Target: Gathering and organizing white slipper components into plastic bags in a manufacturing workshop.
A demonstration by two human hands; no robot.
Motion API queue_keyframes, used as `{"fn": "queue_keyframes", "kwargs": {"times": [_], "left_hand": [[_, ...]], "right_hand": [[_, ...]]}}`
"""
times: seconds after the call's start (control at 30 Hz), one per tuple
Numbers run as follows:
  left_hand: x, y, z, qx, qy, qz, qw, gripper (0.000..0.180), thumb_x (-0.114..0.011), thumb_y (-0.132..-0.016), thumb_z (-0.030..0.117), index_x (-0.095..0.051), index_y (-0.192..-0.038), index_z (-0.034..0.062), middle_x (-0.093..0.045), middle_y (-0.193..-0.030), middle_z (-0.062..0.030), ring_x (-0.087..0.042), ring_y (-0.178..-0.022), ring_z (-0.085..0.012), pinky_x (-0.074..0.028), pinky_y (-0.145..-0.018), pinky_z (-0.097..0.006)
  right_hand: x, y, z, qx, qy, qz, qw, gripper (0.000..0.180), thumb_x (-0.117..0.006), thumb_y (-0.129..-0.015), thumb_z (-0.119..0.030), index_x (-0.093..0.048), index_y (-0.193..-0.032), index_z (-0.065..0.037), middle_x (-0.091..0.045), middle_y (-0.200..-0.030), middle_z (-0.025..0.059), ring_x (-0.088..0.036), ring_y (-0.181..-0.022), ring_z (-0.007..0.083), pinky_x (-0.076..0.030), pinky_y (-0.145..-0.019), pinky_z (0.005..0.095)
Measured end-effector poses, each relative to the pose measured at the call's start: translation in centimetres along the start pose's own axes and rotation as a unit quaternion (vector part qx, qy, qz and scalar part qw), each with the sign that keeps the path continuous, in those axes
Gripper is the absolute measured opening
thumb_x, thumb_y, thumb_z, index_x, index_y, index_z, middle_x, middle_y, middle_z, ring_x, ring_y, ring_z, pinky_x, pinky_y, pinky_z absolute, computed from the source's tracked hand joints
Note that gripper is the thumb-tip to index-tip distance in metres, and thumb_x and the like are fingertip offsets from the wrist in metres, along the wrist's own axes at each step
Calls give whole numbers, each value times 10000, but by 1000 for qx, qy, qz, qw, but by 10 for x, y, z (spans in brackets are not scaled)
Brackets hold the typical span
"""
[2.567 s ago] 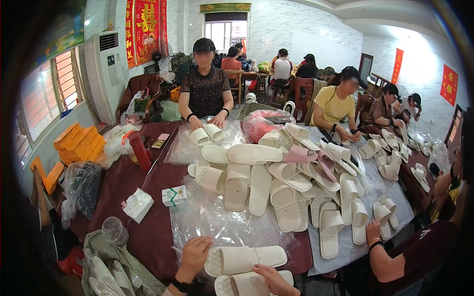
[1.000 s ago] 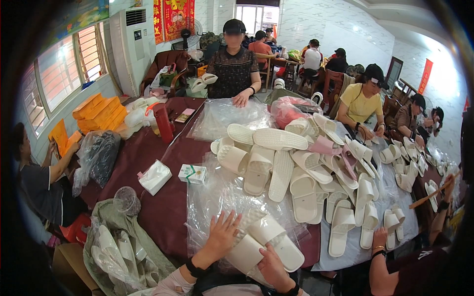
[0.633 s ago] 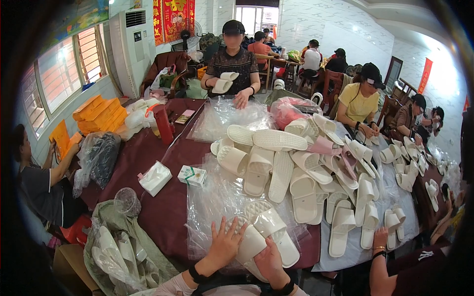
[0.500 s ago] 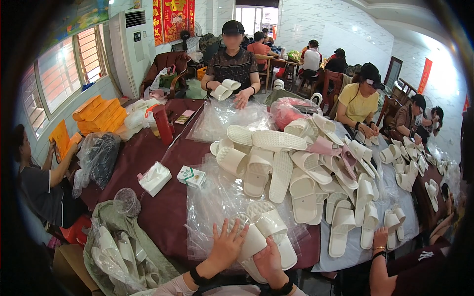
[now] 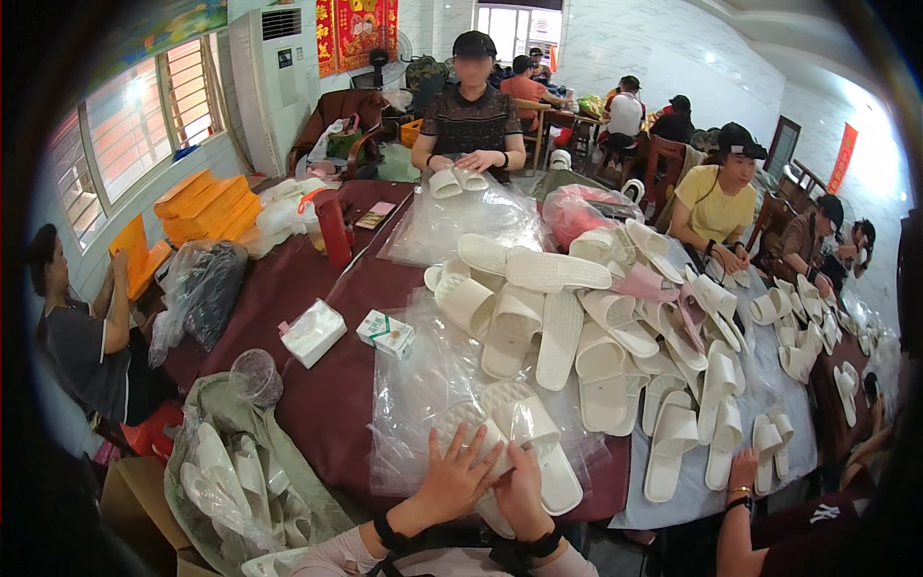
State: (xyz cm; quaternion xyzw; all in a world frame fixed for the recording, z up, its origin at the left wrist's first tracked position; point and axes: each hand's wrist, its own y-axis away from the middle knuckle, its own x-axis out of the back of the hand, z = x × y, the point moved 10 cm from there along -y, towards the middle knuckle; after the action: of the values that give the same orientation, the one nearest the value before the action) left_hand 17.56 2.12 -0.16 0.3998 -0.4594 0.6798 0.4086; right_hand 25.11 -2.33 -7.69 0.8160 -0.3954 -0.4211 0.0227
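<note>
A pair of white slippers (image 5: 527,423) lies in front of me on a stack of clear plastic bags (image 5: 404,438). Over the left slipper's strap my left hand (image 5: 463,473) rests with fingers spread. My right hand (image 5: 521,495) is closed at that slipper's inner side, thumb pointing up; the grip itself is partly hidden. The right slipper (image 5: 562,486) of the pair lies beside it, strap up. Whether clear film covers part of the pair is hard to see.
A heap of white slippers (image 5: 558,337) with pink ones (image 5: 642,283) stands to the right. A tissue pack (image 5: 312,334), a small box (image 5: 386,334) and a sack of slippers (image 5: 252,481) are leftward. Across the table a person holds slippers (image 5: 458,183); a co-worker's hand (image 5: 742,471) is at right.
My right fingers have closed in from a more open pose, while my left hand stays spread on the slipper. The person opposite has lowered a slipper pair onto the bags. The view has shifted slightly.
</note>
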Motion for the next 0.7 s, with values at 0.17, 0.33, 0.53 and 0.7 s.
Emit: {"fn": "queue_keyframes", "kwargs": {"times": [0.17,0.33,0.53,0.7], "left_hand": [[54,16,-35,97,132,220,962,602,-402,-944,358,-199,-1450,104,-139,-1499,-185,-146,-1366,-400,-60,-1070,-580],[27,34,-105,212,498,338,770,598,-353,-967,356,-145,-1456,82,-119,-1507,-159,-168,-1371,-311,-129,-1112,-403],[-7,37,-111,334,703,378,502,495,-321,-976,419,-334,-1343,87,-404,-1313,-112,-457,-1139,-233,-339,-1002,-348],[-1,42,-139,283,746,437,414,528,-308,-933,562,-450,-1197,127,-498,-1182,-96,-522,-1030,-259,-423,-927,-393]], "right_hand": [[6,3,-34,17,-94,1,995,306,-467,-906,-129,-482,-1179,9,-599,-1079,114,-598,-989,234,-485,-863,371],[8,23,-58,-9,-111,-14,994,355,-449,-899,-133,-455,-1227,4,-577,-1139,127,-577,-1041,241,-456,-916,369],[-13,68,-61,17,-15,-43,999,513,-448,-788,-95,-407,-1287,15,-537,-1211,154,-558,-1077,264,-444,-929,369],[-10,69,-78,93,-15,-57,994,512,-451,-752,-91,-440,-1246,39,-552,-1183,158,-564,-1066,257,-461,-897,346]]}}
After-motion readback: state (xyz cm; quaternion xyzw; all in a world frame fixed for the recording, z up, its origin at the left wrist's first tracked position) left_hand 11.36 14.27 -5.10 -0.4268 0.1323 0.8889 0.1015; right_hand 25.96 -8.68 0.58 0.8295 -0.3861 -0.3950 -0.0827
